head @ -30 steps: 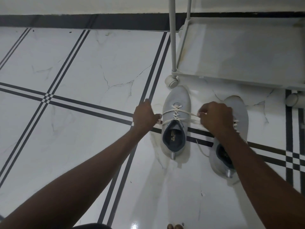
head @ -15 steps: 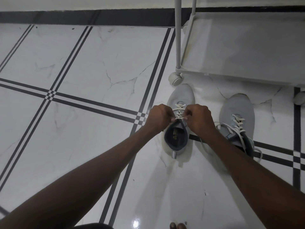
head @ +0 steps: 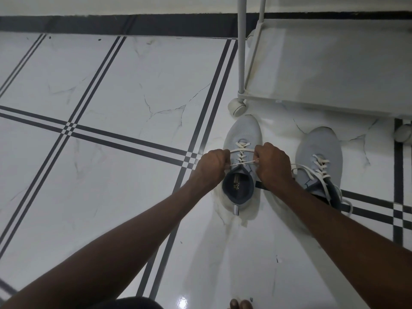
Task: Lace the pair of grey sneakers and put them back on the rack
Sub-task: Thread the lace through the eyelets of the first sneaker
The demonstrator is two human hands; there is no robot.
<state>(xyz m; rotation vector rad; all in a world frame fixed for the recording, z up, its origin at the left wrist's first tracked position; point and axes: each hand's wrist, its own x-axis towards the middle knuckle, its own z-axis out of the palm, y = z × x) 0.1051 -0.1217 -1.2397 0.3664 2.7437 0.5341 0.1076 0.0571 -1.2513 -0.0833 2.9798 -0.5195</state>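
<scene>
Two grey sneakers stand on the tiled floor, toes pointing at the rack. The left sneaker [head: 243,134] has a white lace [head: 242,152] crossed up its front. My left hand [head: 211,168] grips one lace end at the sneaker's left side, and my right hand [head: 273,166] pinches the other end at its right side; a lace strand runs taut between them above the shoe's opening. The right sneaker [head: 318,148] stands beside my right forearm, its laces [head: 321,172] lying loose over its side. The white wheeled rack [head: 252,97] stands just beyond the toes.
The rack's lowest shelf [head: 334,63] is bare, with a caster [head: 236,107] close to the left sneaker's toe and another caster [head: 404,133] at the right edge. A dark skirting strip runs along the wall. My toes [head: 239,304] show at the bottom edge.
A second ago my hands were spread wide, pulling the lace out sideways. They have since come together at the top of the left sneaker, uncovering the right sneaker.
</scene>
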